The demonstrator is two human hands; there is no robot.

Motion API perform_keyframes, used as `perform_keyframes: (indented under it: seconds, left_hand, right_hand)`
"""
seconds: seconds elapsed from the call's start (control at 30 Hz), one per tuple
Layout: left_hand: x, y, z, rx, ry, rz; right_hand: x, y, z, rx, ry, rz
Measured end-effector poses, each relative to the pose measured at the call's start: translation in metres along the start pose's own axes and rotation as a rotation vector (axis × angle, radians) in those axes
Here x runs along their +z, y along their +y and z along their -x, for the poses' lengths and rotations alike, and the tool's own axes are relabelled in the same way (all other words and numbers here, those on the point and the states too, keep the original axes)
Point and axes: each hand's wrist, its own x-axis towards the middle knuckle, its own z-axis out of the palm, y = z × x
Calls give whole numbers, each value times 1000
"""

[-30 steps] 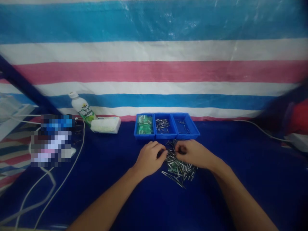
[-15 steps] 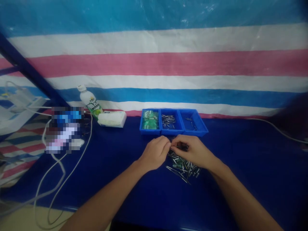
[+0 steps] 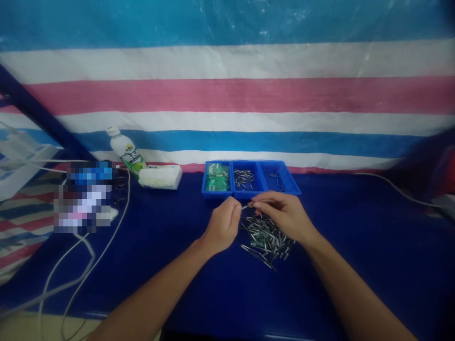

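Observation:
My left hand [image 3: 223,222] is closed, and a slim metal rod [image 3: 244,207] sticks out from its fingertips to the right. At the rod's other end, the thumb and fingers of my right hand [image 3: 284,213] are pinched together. The fingers hide most of the rod. Below and between my hands lies a loose pile of slim metal rods [image 3: 273,237], with some green pieces among them. Just beyond my hands stand three joined blue bins. The left bin [image 3: 217,194] holds green packets, the middle bin [image 3: 248,194] many short metal pins, and the right bin [image 3: 289,182] a few pins.
On the blue table [image 3: 170,284], a white bottle with a green base [image 3: 126,149] leans behind a white tissue pack [image 3: 159,177]. White cables [image 3: 90,258] loop down the left side near a blurred-out patch. A striped sheet [image 3: 227,94] hangs along the back.
My hands have drawn slightly apart, so a bit of the rod now shows between them. The whole view has shifted a little, moving the bins and bottle left in the picture.

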Motion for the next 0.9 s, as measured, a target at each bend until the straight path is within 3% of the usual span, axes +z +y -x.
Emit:
perform_keyframes:
  seconds: [0.23,0.4,0.77,0.9]
  left_hand:
    - [-1,1,-1,-41,35,17]
    - [-3,-1,-3,-69,111,48]
    - [-1,2,-3,-71,40,19]
    - [0,2,-4,-66,22,-10]
  right_hand:
    - [1,-5,-2,-23,-3,65]
    - [-9,-8,-5,87,64,59]
    - [-3,-2,-9,251,205,-209]
    - [-4,0,-9,235,214,-126]
